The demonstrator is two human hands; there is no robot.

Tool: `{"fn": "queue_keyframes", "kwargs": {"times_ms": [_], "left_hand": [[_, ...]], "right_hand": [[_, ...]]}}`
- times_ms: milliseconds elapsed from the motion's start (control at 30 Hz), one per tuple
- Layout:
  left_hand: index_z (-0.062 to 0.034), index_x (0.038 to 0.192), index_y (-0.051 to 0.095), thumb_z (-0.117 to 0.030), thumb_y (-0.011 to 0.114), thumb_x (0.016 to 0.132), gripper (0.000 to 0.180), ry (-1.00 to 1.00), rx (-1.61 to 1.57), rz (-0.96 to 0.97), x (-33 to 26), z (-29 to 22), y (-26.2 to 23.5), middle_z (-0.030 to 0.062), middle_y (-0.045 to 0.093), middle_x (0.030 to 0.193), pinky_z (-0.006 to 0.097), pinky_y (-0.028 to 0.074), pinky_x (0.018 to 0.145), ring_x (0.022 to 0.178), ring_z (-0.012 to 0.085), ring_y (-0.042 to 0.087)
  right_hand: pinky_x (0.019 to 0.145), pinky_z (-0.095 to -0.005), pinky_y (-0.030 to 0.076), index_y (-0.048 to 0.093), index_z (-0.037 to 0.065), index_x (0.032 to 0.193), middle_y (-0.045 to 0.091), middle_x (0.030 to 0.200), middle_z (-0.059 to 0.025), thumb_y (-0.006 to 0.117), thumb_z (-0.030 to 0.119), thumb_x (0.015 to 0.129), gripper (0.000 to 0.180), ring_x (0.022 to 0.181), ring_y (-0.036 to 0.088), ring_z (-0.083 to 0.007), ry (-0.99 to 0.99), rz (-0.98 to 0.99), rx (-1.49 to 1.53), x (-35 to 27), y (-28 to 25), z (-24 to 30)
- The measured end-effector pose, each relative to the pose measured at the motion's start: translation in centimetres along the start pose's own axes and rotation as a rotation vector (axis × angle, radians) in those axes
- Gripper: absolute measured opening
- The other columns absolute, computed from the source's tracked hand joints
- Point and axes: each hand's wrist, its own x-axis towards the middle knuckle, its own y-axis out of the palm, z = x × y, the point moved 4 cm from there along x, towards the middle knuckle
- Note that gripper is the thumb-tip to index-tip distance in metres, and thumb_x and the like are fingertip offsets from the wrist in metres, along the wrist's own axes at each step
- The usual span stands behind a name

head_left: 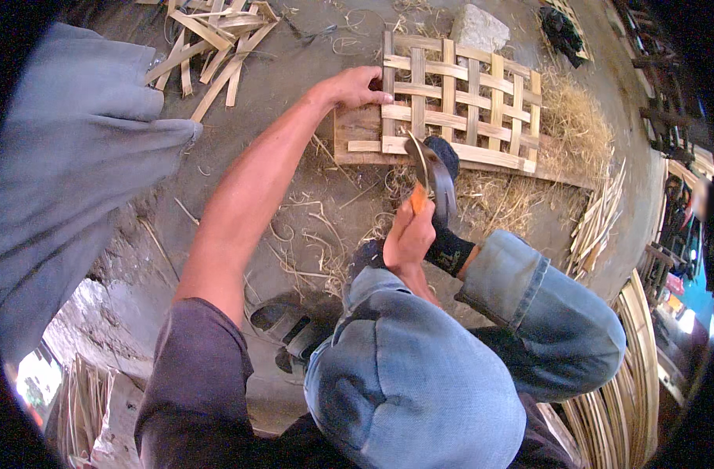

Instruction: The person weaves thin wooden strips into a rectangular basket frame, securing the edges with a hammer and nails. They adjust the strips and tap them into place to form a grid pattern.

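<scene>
A woven lattice of pale bamboo strips (473,100) lies on a wooden board (355,125) on the ground in front of me. At its left edge my left hand (360,87) grips the outer strip, thumb on the near side and some fingers hidden. My right hand (409,238) is closed round the orange handle (419,197) of a curved-blade knife (437,178). The blade points up toward the lattice's near edge, close beside my dark-socked foot (443,153). Whether the blade touches a strip I cannot tell. One loose strip end sticks out at the lattice's near left corner.
A grey stone (480,30) sits at the far edge of the lattice. Cut strips (216,39) are heaped at the far left, near a hanging grey cloth (83,148). Shavings (572,117) cover the ground at right. Long bent strips (626,375) lie at lower right; a sandal (283,324) rests nearby.
</scene>
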Motion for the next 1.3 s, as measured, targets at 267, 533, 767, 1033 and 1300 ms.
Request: {"fn": "queue_keyframes", "kwargs": {"times_ms": [267,533,767,1033,1300], "left_hand": [[-0.0006,0.115,0.059,-0.045,0.072,0.084,0.055,0.018,0.057,-0.031,0.4,0.6,-0.4,0.015,0.067,0.11,0.039,0.049,0.091,0.102,0.0244,0.062],[0.0005,0.118,0.058,-0.038,0.073,0.085,0.053,0.014,0.035,-0.004,0.2,0.8,0.1,0.0152,0.066,0.114,0.037,0.047,0.096,0.105,0.024,0.061],[-0.0005,0.121,0.057,-0.035,0.073,0.085,0.052,-0.061,-0.054,0.015,0.8,0.5,0.1,0.0125,0.066,0.114,0.037,0.049,0.092,0.104,0.0227,0.061],[-0.0015,0.12,0.058,-0.039,0.072,0.085,0.053,0.022,-0.065,0.026,0.6,1.0,-0.7,0.0124,0.066,0.114,0.038,0.046,0.096,0.105,0.0219,0.059],[-0.0016,0.12,0.059,-0.043,0.072,0.084,0.057,-0.01,-0.117,0.046,0.4,1.0,0.6,0.0123,0.065,0.115,0.038,0.046,0.095,0.106,0.0211,0.059]], "right_hand": [[0.061,-0.0553,0.047,0.047,-0.001,0.105,0.061,0.075,-0.03,0.053,0.017,0.097,0.021,0.072,0.063,-0.0477,0.009,0.014,-0.063,0.4,-0.6,0.1],[0.056,-0.0472,0.046,0.046,0.001,0.094,0.058,0.068,-0.0244,0.051,0.016,0.099,0.016,0.065,0.059,-0.0458,-0.134,-0.083,0.04,1.6,-1.0,1.0],[0.057,-0.0546,0.049,0.045,-0.001,0.094,0.061,0.069,-0.0274,0.05,0.021,0.099,0.024,0.071,0.063,-0.0471,-0.032,0.087,-0.065,2.8,-1.3,1.3],[0.057,-0.0568,0.048,0.046,-0.001,0.093,0.061,0.069,-0.0292,0.051,0.021,0.098,0.023,0.068,0.062,-0.0488,-0.012,0.257,-0.193,4.1,0.6,0.6],[0.059,-0.056,0.047,0.048,-0.002,0.093,0.061,0.072,-0.0297,0.049,0.021,0.099,0.023,0.071,0.062,-0.0486,-0.038,0.323,-0.229,5.2,-0.6,0.0]]}}
